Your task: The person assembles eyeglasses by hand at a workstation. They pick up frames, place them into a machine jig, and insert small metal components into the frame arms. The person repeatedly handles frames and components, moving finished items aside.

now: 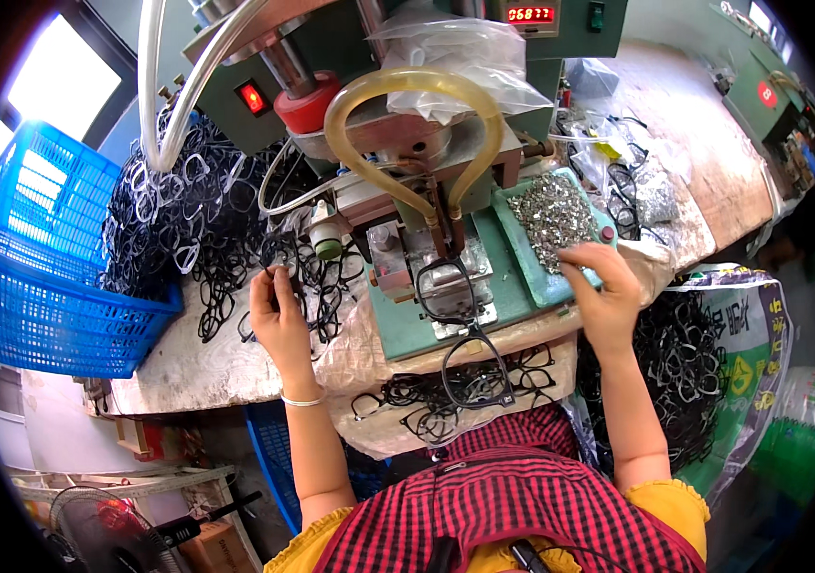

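A black eyeglass frame (472, 332) stands sideways in the bench press (419, 146), one rim under the press head and the other hanging over the bench edge toward me. My left hand (278, 310) is at the near edge of a heap of black frames (221, 277), fingertips pinched on what looks like one of them. Over the right side, my right hand (605, 298) reaches to the near right edge of a green tray (529, 277) full of small shiny metal parts (553, 218). Its thumb and forefinger are pressed together; whatever lies between them is too small to see.
Stacked blue baskets (64, 320) stand at the left beside a tall pile of frames (169, 205). More frames (513, 377) lie across a cloth before me. A filled sack (737, 334) stands right. A yellowish hose (414, 78) loops above the press; a fan (107, 525) sits lower left.
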### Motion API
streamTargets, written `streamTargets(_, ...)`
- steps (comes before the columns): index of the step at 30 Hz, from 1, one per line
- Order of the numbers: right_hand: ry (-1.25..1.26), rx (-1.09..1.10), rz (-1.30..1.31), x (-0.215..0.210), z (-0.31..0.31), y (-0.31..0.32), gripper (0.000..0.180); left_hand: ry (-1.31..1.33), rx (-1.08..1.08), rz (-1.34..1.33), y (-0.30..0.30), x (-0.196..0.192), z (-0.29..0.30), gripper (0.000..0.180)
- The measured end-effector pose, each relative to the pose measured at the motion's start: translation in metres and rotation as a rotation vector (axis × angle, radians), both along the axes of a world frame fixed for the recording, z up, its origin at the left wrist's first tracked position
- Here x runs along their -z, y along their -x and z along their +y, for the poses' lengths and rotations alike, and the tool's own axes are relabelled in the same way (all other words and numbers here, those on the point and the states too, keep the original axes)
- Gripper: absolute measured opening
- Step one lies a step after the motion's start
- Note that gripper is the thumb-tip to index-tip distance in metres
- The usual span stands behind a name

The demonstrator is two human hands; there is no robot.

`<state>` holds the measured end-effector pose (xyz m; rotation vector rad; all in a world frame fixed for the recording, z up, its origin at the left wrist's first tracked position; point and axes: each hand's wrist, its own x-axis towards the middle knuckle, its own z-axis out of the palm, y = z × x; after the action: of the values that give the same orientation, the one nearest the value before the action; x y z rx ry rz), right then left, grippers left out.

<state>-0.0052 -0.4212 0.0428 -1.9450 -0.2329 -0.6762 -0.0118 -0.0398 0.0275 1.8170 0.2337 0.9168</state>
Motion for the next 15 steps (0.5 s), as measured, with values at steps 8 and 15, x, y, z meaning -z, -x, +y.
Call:
streamTargets(8, -0.309, -0.287, -0.020, -0.032, 0.085, -0.034, 0.033, 0.287, 0.133, -0.071, 0.010, 0.028, -0.037, 0.012)
streamTargets(15, -0.454, -0.391, 0.129, -0.032, 0.089, -0.029, 0.048, 0.292, 0.206, -0.218, 0.024, -0.026, -0.063, 0.018)
